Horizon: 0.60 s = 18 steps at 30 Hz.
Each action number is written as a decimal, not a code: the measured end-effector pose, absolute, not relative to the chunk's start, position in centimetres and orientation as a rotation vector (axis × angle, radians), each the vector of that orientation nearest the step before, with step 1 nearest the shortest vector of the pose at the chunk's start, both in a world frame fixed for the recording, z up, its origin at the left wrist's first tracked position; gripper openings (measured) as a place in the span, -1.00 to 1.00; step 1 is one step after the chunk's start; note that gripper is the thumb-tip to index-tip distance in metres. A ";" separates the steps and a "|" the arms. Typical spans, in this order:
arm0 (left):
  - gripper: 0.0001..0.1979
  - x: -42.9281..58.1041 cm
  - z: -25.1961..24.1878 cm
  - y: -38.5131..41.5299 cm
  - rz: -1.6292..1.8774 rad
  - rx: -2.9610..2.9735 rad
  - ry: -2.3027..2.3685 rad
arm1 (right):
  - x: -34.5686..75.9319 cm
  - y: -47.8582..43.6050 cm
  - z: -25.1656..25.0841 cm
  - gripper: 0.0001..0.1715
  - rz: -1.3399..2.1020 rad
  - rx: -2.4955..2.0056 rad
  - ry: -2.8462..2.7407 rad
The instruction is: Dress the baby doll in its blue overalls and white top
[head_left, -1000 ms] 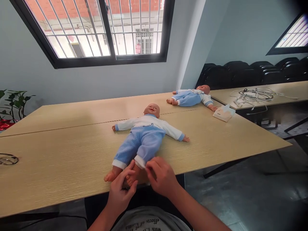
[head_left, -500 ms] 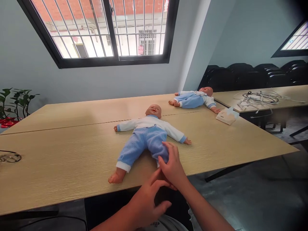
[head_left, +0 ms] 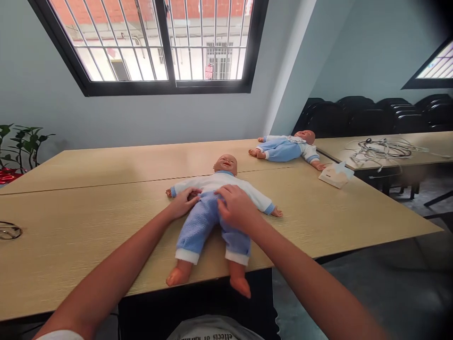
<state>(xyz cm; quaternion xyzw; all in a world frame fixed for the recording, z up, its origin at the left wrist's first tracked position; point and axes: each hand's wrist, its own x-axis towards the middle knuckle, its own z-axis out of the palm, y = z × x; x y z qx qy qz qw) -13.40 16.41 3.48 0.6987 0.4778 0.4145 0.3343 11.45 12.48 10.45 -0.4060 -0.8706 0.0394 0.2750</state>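
Both hands have risen from the lower leg of the nearer doll (head_left: 210, 204) to its waist since the earlier frame; the foot (head_left: 240, 285) below the right hand (head_left: 236, 207) now reaches past the near edge of the table (head_left: 123, 203), while the other lies near that edge; white cuffs (head_left: 187, 255) ring both ankles, under blue trousers (head_left: 197, 231); farther up, the left hand (head_left: 184, 202) rests at the side of the waist, fingers curled in; the right lies over the front of the waistband, fingers bent and fairly narrow; whether either pinches cloth cannot be told. Settling the waistband against the white top (head_left: 208, 182) looks to be the step in hand; the next move seems to call for a gentle, even tug on both sides, with the doll kept on its back. Beyond is its bald head (head_left: 225, 163); farther back lies a second doll (head_left: 285, 148) in similar clothes, a pale packet (head_left: 336, 174) just beside its arm; cables (head_left: 384, 148) lie on a neighbouring table (head_left: 437, 140), before black chairs (head_left: 371, 115).
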 end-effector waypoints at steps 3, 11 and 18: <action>-0.56 -12.8 2.5 16.6 1.013 1.857 1.196 | 10.1 16.1 10.6 -0.77 -0.019 -1.153 -2.558; -0.73 -10.5 1.6 15.5 1.228 1.871 1.215 | 13.2 19.6 9.8 -0.81 -0.008 -0.795 -2.602; -0.71 -10.0 2.6 16.5 1.210 1.809 1.138 | 13.4 17.4 11.0 -0.69 0.205 -0.929 -2.496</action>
